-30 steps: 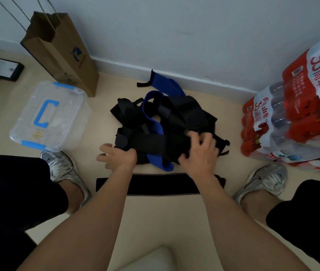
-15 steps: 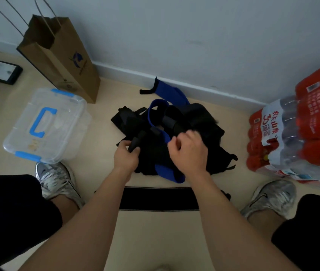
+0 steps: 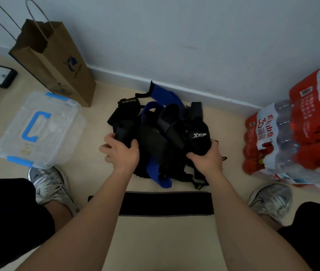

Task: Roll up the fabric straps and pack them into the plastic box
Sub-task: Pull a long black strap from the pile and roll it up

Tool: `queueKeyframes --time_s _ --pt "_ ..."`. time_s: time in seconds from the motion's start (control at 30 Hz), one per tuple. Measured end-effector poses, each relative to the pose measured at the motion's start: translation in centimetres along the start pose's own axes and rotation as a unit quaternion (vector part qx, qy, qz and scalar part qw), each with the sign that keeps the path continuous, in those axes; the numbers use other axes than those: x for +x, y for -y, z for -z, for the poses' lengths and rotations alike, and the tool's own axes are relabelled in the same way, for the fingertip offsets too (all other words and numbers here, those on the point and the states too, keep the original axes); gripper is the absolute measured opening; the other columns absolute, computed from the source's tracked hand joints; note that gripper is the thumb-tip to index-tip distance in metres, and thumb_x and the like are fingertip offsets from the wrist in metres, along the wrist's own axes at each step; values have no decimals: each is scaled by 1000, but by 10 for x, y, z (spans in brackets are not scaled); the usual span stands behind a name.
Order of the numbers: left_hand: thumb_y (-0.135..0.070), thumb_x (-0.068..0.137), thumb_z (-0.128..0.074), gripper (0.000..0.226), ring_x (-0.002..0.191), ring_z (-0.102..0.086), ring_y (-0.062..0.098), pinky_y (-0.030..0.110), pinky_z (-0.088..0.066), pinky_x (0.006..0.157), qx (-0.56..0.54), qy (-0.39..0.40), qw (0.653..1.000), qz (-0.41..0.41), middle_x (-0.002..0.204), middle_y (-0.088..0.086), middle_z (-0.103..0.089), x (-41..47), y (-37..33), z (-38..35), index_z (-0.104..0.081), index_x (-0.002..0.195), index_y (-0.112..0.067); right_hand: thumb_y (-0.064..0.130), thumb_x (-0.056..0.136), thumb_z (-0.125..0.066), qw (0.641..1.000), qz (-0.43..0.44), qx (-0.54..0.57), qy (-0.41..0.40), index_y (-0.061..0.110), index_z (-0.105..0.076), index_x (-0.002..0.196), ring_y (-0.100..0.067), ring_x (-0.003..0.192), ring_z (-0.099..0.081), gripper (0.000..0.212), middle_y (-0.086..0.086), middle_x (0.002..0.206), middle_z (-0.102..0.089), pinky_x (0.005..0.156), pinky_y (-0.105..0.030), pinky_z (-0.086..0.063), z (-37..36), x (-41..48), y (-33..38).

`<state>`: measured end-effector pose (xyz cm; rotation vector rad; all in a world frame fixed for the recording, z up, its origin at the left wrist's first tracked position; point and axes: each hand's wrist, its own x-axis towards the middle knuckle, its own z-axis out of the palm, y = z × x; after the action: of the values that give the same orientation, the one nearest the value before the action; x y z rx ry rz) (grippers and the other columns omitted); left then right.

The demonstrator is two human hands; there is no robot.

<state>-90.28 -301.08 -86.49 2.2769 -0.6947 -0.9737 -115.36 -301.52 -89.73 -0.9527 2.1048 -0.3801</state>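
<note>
Over the near side of the pile on the floor, the left grip is curled round the end of a black strap, thumb on one side and fingers on the other. The right grip closes from below on a padded black piece marked XTEP. Each holds a different part of the same tangle, most likely to draw it apart and free one strap for rolling. Black and blue straps cross over one another in the pile, and a blue end trails out toward the person. Nearer, between the shoes, one black band lies flat and straight on the floor, apart from the heap, laid out as if ready to be rolled from one end. The box sits to the left, well apart from the pile, with its lid on, so it must be opened before packing. A paper bag stands behind it, and bottle packs are stacked on the right.
</note>
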Motion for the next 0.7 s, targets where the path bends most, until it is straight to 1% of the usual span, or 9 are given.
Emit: queueKeyframes --time_s 0.1,0.2,0.3,0.43,0.53,0.6,0.63,0.67,0.7 --pt "-34 95 -77 89 131 -47 49 48 -45 114 -2 74 996 43 156 21 -27 -9 12 -6 -20 160 -16 31 86 -79 997 48 40 -40 31 -53 144 -23 105 -64 64 3 121 -69 94 -37 -53 -2 -4 16" --pt "-38 91 -80 105 143 -43 41 44 -43 115 -2 155 987 42 162 22 -34 -11 16 -9 -13 169 -16 27 99 -66 980 33 171 -98 23 -59 138 -23 104 -66 40 6 106 -67 89 -37 -52 5 -5 31" --pt "-46 83 -88 126 147 -41 40 46 -40 119 23 180 983 24 165 20 -29 -15 11 -13 -3 172 -22 26 104 -61 962 16 242 -126 18 -61 132 -25 103 -67 29 3 103 -66 83 -34 -48 18 -3 48" --pt "-42 76 -96 137 148 -47 27 44 -41 124 -38 268 963 0 165 1 -43 -18 11 -11 0 172 -28 37 104 -61 950 42 276 -138 21 -71 119 -21 100 -70 24 6 100 -71 81 -33 -50 34 -4 67" --pt "-61 81 -88 113 139 -55 24 49 -47 118 -69 292 954 16 161 -4 -51 -18 5 -9 -22 169 -36 59 86 -74 950 75 278 -122 26 -76 108 -11 91 -73 39 9 96 -76 85 -34 -60 38 -10 89" --pt "-81 85 -68 93 130 -59 29 55 -54 106 -126 279 949 73 153 -2 -56 -18 -5 -8 -37 163 -39 68 69 -85 958 124 234 -108 30 -71 120 4 88 -69 65 22 98 -72 82 -23 -59 32 -21 104" --pt "-88 86 -58 88 128 -59 33 57 -56 100 -166 274 941 111 149 1 -58 -17 -9 -7 -45 158 -40 67 65 -89 961 158 208 -86 33 -65 129 9 89 -65 76 27 100 -67 78 -14 -54 25 -28 109" --pt "-94 84 -50 84 126 -59 37 57 -57 96 -209 275 928 139 142 3 -61 -15 -12 -6 -54 149 -41 64 63 -92 962 196 181 -50 39 -59 136 9 93 -64 84 29 104 -64 78 -10 -51 16 -36 111" --pt "-97 82 -47 78 123 -60 39 56 -58 92 -247 280 915 152 135 4 -65 -12 -13 -5 -63 137 -43 58 64 -94 961 234 147 -4 42 -54 141 4 100 -65 88 27 111 -63 82 -12 -52 6 -45 109"
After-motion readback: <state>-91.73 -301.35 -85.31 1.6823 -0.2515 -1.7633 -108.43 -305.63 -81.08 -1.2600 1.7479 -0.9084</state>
